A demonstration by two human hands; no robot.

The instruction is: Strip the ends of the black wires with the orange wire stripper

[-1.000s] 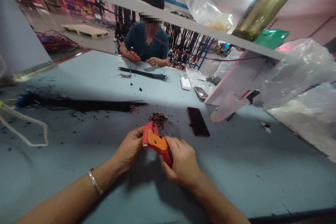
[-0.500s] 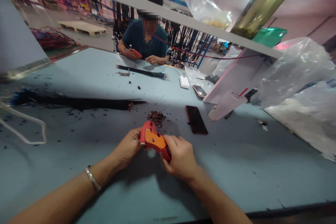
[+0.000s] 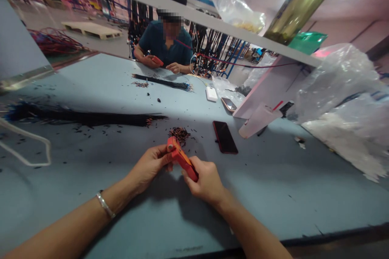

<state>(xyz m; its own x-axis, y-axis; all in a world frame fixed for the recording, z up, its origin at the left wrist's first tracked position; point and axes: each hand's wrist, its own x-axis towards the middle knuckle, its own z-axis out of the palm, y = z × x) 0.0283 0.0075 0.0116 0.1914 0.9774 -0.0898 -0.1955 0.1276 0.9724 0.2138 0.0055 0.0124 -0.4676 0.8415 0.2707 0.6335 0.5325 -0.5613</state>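
A red and orange wire stripper [image 3: 184, 161] is held above the table in front of me, its narrow edge turned up. Around its handles my right hand [image 3: 209, 181] is closed. The fingers of my left hand [image 3: 152, 165] pinch the tool's head from the left side; whether a wire is between them I cannot make out. Just beyond the head lies a small pile of cut wire ends [image 3: 180, 134]. A long bundle of black wires [image 3: 91, 118] stretches along the table to the left, copper-coloured tips pointing toward the pile.
A dark phone [image 3: 225, 137] lies right of the pile, near a leaning whitish cup [image 3: 258, 121]. Across the blue table [image 3: 273, 198] sits a co-worker [image 3: 165, 48] holding a red tool, behind a smaller wire bundle [image 3: 164, 82]. Plastic bags [image 3: 340, 89] fill the right side.
The wire stripper has rolled from showing its flat orange side to showing its edge. My left hand has shifted round its head, and my right hand has turned with the handles.
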